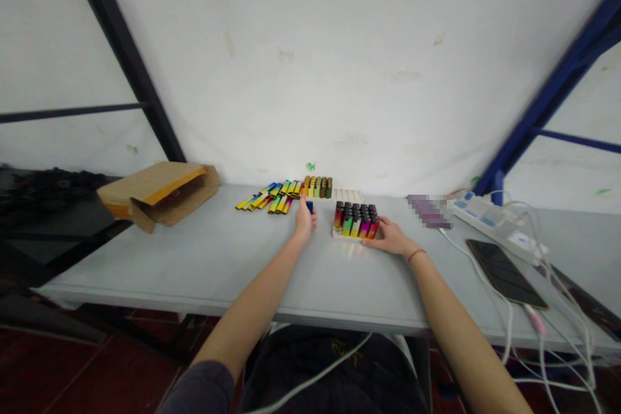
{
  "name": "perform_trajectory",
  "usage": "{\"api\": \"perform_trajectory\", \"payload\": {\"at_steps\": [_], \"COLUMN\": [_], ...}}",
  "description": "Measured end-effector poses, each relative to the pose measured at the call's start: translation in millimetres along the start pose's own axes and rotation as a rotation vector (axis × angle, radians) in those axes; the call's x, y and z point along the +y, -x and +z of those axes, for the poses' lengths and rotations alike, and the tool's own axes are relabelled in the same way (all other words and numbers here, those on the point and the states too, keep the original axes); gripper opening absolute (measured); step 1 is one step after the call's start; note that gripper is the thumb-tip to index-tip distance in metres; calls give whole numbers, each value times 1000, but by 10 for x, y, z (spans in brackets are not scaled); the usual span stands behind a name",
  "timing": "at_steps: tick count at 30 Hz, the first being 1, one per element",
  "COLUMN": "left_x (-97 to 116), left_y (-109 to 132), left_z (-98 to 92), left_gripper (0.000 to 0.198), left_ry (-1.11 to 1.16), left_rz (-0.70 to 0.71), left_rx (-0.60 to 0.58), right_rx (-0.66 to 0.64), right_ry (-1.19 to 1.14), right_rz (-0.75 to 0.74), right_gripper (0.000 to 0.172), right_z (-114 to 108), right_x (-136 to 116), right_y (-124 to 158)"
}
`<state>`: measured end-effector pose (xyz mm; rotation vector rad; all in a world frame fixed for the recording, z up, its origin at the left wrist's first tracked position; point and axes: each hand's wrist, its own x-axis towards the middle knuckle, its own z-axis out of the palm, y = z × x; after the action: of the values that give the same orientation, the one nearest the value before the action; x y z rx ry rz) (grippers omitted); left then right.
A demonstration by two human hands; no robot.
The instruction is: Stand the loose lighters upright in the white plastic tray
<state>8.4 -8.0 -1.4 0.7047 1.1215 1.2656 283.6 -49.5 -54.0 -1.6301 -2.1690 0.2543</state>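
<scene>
My left hand (pixel 305 223) is closed round a lighter, of which a dark blue end (pixel 309 206) shows above the fingers. To its right, a white tray (pixel 345 237) holds rows of upright lighters (pixel 356 226) with black tops and bright, many-coloured bodies. My right hand (pixel 394 238) grips this tray at its right front corner, thumb along the front and fingers at the side. Beyond my left hand lie several loose colourful lighters (pixel 279 197), heaped on the grey table. Behind them stands a block of upright lighters (pixel 318 186) with yellow to brown bodies.
An empty-looking white tray (pixel 348 195) lies near the wall. An open cardboard box (pixel 160 191) rests at the left. To the right are a phone (pixel 504 272), a second, blurred device (pixel 429 211), a white power strip (pixel 499 226) and tangled white cables (pixel 582 310).
</scene>
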Motion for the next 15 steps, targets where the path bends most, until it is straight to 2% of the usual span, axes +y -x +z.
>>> {"api": "perform_trajectory", "payload": {"at_steps": [7,15], "left_x": [2,-20], "left_y": [-4,3], "left_z": [0,-3], "left_gripper": [40,36], "left_ry": [26,64], "left_rz": [-5,24], "left_rx": [17,61], "right_rx": [-6,-28], "right_ry": [13,14], "right_rz": [-7,16], "right_gripper": [73,75], "right_z": [-11,-13], "right_x": [-7,-15], "right_y": [6,7]}}
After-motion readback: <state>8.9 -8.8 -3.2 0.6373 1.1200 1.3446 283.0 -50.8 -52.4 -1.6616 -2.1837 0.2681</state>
